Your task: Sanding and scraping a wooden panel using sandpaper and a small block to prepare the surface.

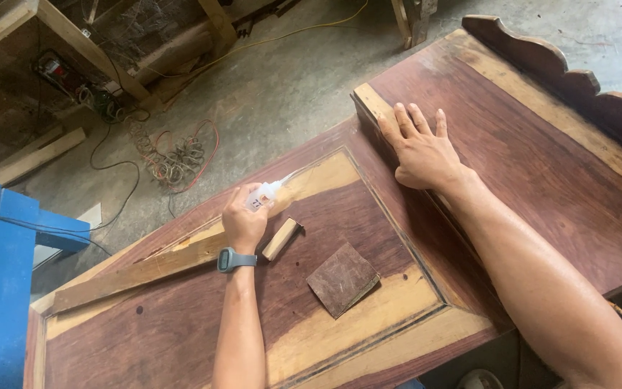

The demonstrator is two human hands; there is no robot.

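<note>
1. Glue bottle [263,194], small and clear with a thin nozzle, sits in my left hand [245,222]; my fingers are wrapped around it, nozzle pointing up and right over the pale strip of the wooden panel [181,324].
2. My right hand [420,153] lies flat on the dark raised board [541,166], fingers spread and pressed down, near its pale end edge.
3. Just right of my left wrist, with its grey watch [236,259], a small wood block [281,238] rests on the panel, and a square of brown sandpaper [343,279] lies near it.
4. A long wooden strip [131,275] runs leftwards from under my left hand.
5. Tangled cables [174,158] lie on the concrete floor [304,79] beyond.
</note>
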